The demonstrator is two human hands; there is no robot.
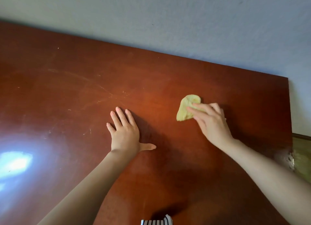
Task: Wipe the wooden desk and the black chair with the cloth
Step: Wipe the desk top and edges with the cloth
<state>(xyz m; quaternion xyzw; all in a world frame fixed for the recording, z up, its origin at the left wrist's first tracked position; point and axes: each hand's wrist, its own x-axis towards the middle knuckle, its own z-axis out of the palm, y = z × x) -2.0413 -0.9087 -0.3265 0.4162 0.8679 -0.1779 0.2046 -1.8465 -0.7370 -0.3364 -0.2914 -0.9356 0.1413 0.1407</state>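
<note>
Head view, single frame.

Surface (67, 90): red-brown wooden desk top, fills most of the view. Its far edge runs diagonally, higher at the left, and sits against the wall. Its right edge drops down the right side of the picture.

Wall (185, 23): pale grey-blue, plain, behind the far edge.

Glare (15, 162): bright white-blue reflection on the surface at lower left.

Arms: both bare forearms reach in from the bottom and extend over the surface.

Left hand (125, 132): palm down, flat on the surface near the centre. Fingers are straight and slightly spread, thumb is out to the right. It holds nothing.

Right hand (212, 122): toward the right side of the surface, well apart from the left hand. Fingers are bent over the near part of the cloth, gripping it and pressing it against the wood.

Cloth (186, 110): pale yellow, crumpled into a bunch, lying on the surface. Its far and left portions stick out past the fingertips.

Greenish strip (302, 150): seen beyond the right edge of the surface, below the wall. I cannot tell what it is.

Striped fabric (156, 221): black and white, a small piece at the bottom edge.

Scratches (104, 92): fine pale marks and faint streaks left of centre.

Chipped spot (291, 159): pale and blurred, on the right edge.

Black chair: not in view.
</note>
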